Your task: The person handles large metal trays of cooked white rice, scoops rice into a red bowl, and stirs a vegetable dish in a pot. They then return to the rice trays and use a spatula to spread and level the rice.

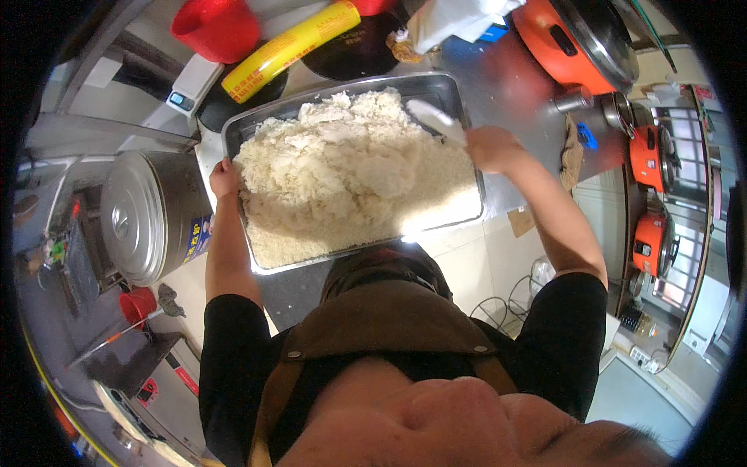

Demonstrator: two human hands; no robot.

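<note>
A rectangular metal tray lies before me, heaped with cooked white rice. The rice is mounded toward the far and left side and lies flatter along the near and right side. My left hand grips the tray's left rim. In my right hand, over the tray's right side, is a white rice paddle. Its blade points toward the far left, above the tray's far right part. The paddle's handle is hidden in my fist.
Beyond the tray are a yellow roll of wrap, a red plastic container and a digital scale. An orange rice cooker stands at the far right of the steel counter. A large lidded metal drum stands at left.
</note>
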